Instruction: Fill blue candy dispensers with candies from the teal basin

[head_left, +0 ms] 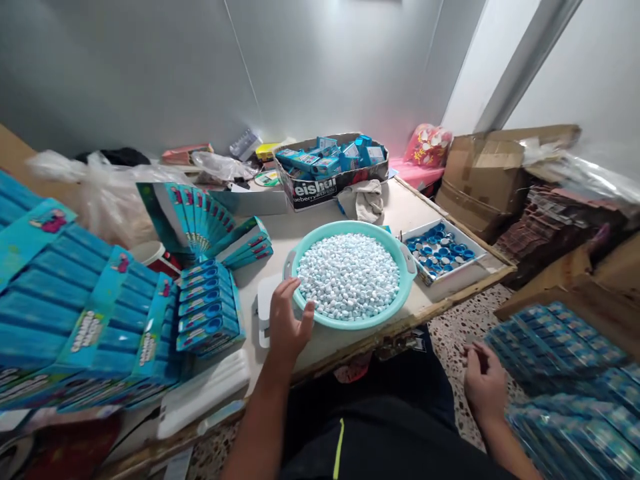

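A light green plastic basin full of small white and pale blue pellets stands at the table's front edge. At its left side is my left hand, thumb and fingers apart, the fingertips by the rim and handle; whether they touch it I cannot tell. My right hand hangs off the table over the floor on the right, its fingers curled in; anything inside them is hidden. A flat white device, partly covered, lies under the basin's left side.
Blue boxed packs stack up on the left. An oval carton of blue packs stands behind the basin, near a crumpled cloth. Right of it sits a white tray of blue caps. Wrapped blue packs and cardboard boxes stand beyond the table.
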### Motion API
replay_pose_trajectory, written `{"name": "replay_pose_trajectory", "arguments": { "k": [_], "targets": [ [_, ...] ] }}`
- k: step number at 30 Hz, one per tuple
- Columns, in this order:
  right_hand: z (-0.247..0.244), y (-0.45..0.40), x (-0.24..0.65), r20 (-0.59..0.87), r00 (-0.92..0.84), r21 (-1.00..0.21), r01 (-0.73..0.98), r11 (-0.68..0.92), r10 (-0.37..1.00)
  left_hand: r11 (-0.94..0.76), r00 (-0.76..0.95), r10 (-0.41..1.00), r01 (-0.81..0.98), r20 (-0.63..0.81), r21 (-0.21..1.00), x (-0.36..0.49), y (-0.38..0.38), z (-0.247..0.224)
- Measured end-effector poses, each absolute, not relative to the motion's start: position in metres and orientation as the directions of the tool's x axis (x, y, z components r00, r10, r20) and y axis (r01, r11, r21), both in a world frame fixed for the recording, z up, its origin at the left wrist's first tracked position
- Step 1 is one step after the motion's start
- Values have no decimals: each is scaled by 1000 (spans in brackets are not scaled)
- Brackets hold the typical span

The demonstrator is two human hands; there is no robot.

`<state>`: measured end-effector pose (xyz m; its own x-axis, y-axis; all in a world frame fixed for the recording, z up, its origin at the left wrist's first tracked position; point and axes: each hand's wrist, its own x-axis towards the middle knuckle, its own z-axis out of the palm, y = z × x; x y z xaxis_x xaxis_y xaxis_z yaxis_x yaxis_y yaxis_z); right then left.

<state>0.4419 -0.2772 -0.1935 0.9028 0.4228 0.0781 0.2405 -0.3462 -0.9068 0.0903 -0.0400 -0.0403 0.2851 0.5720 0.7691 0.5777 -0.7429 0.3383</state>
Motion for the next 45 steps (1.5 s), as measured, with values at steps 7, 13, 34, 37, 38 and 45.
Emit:
{"name": "replay_pose_trajectory", "arguments": {
  "k": [7, 13, 34, 37, 38, 45],
  "targets": [
    [-6, -132, 405, 530, 104, -640, 701, 316, 842, -750, 287, 599, 527, 747, 399, 94, -29, -68],
    [-1, -70, 344, 290, -397, -318, 818, 479, 871, -724, 202, 630, 500, 750, 474, 91, -41, -70],
    [-3, -59, 363, 482, 4, -571, 760, 310, 876, -588, 20, 762, 439, 648, 679, 101, -28, -66],
    [1, -53, 359, 366, -106, -496, 819, 290, 925, -551, -25, 781, 442, 624, 708, 104, -30, -59],
    [2, -53, 357, 329, -138, -471, 833, 289, 934, -531, -53, 785, 455, 617, 715, 105, -31, -56],
    [6, -62, 353, 316, -194, -477, 814, 333, 929, -572, -118, 730, 434, 674, 696, 102, -25, -68]
  ]
}}
